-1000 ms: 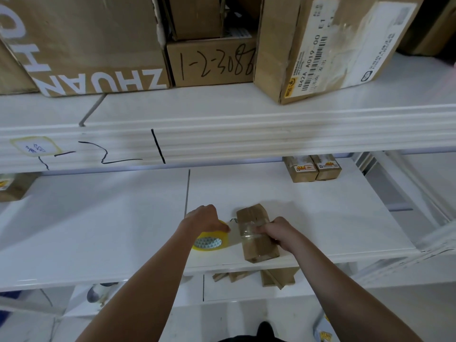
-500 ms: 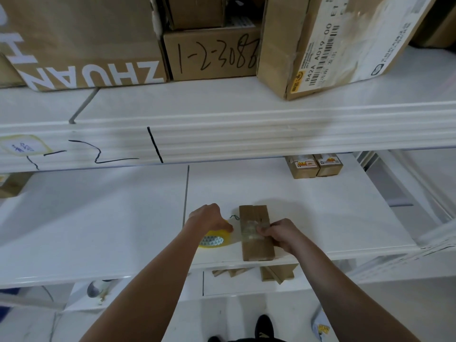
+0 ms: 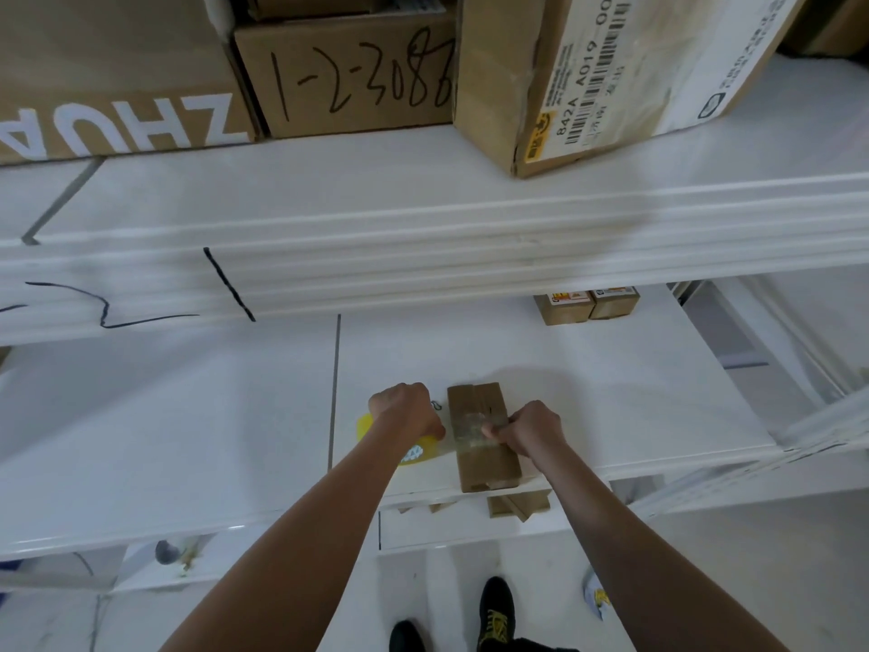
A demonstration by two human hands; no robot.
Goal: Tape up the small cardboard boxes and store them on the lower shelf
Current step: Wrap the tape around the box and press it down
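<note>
We see a small oblong brown cardboard box lying flat near the front edge of the white middle shelf, its long side running away from us. A band of clear tape crosses the box's top. Our right hand rests on the box's right side, fingers curled and pinching at that tape band. Our left hand is just left of the box, fingers clenched around a yellow roll of packing tape, which lies on the shelf beside the box and touches or nearly touches its left face.

Behind the box and to its right, at the back of the same shelf, two small brown cardboard boxes with labels stand side by side. Directly below the box's front end, folded brown cardboard pieces show on the lower shelf. Above the box, large brown cartons fill the upper shelf, one with handwritten digits.
</note>
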